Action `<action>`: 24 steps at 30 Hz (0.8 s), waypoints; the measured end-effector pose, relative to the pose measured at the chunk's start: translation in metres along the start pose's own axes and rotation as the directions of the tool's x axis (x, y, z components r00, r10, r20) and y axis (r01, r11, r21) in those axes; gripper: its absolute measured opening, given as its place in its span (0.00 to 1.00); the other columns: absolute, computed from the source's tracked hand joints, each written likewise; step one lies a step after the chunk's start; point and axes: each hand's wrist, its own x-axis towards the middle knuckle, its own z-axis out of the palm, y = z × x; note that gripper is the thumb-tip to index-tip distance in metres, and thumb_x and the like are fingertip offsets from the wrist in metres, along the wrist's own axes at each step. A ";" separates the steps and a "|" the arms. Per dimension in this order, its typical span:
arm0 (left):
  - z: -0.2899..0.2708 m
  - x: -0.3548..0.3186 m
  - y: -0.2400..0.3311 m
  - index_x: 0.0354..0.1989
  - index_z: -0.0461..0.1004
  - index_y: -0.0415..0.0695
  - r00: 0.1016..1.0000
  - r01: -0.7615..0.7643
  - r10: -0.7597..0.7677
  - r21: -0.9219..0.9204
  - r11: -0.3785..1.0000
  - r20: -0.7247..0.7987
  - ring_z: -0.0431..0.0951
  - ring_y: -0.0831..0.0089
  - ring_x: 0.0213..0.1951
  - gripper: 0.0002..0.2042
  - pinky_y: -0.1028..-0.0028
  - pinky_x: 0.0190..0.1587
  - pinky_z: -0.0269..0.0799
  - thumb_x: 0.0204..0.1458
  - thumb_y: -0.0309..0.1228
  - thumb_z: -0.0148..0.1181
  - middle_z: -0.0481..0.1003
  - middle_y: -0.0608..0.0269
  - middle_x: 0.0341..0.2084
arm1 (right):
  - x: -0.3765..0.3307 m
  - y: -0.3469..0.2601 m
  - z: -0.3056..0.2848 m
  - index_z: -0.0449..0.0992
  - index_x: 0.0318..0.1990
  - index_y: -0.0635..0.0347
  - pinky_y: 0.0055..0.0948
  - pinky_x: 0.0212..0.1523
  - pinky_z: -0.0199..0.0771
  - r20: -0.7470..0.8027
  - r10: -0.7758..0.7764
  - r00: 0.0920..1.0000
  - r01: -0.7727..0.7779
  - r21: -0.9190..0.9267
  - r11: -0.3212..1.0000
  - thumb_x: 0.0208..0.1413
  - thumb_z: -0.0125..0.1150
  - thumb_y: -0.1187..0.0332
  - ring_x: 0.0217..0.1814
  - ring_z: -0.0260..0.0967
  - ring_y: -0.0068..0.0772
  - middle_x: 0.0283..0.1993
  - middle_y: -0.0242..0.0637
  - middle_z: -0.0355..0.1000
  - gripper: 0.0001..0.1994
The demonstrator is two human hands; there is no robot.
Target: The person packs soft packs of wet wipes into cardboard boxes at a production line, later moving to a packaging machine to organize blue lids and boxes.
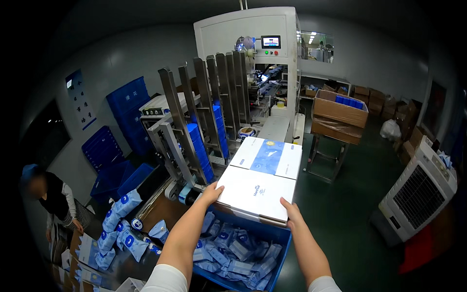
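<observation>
Holding a white-and-blue carton (262, 182) over the far side of a blue bin (285, 243).
Clamped by left hand (211, 193) at left edge, right hand (293, 214) at near right corner; extending far from the fingers, long axis near-to-far.

Blue print (259, 190) on the white carton (241, 183), pale characters (129, 95) on blue crates (120, 108), dark characters (80, 108) down a wall poster (81, 100)

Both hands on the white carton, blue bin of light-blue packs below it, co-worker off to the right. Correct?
One error: the co-worker is off to the left, as the head view shows. The left hand and right hand are on the white carton, with the blue bin of light-blue packs below it.
</observation>
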 end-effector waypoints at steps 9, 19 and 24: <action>-0.036 -0.089 0.084 0.62 0.55 0.39 0.959 -0.282 0.276 -0.213 0.935 -0.062 0.58 0.69 0.59 0.27 0.71 0.60 0.52 0.54 0.34 0.54 0.58 0.55 0.59 | -0.043 -0.032 -0.006 0.51 0.62 0.67 0.34 0.58 0.59 0.109 -0.355 0.929 0.371 -0.293 0.881 0.48 0.60 0.65 0.58 0.59 0.39 0.58 0.48 0.59 0.35; -0.066 -0.347 -0.010 0.59 0.58 0.47 0.877 -0.020 -0.031 -0.101 0.995 -0.479 0.53 0.64 0.63 0.26 0.63 0.60 0.54 0.51 0.32 0.59 0.54 0.62 0.61 | -0.152 -0.027 0.047 0.69 0.44 0.70 0.28 0.43 0.67 0.598 -0.159 0.785 0.504 -0.470 0.725 0.49 0.62 0.71 0.38 0.69 0.29 0.37 0.41 0.72 0.16; -0.090 -0.436 -0.104 0.63 0.46 0.38 0.365 -0.070 -0.262 -0.307 0.949 -0.893 0.48 0.58 0.65 0.34 0.63 0.63 0.47 0.56 0.44 0.52 0.49 0.47 0.62 | -0.167 0.029 0.114 0.73 0.38 0.63 0.29 0.29 0.71 0.866 0.161 0.474 0.819 -0.501 0.281 0.48 0.60 0.73 0.26 0.73 0.42 0.25 0.48 0.72 0.09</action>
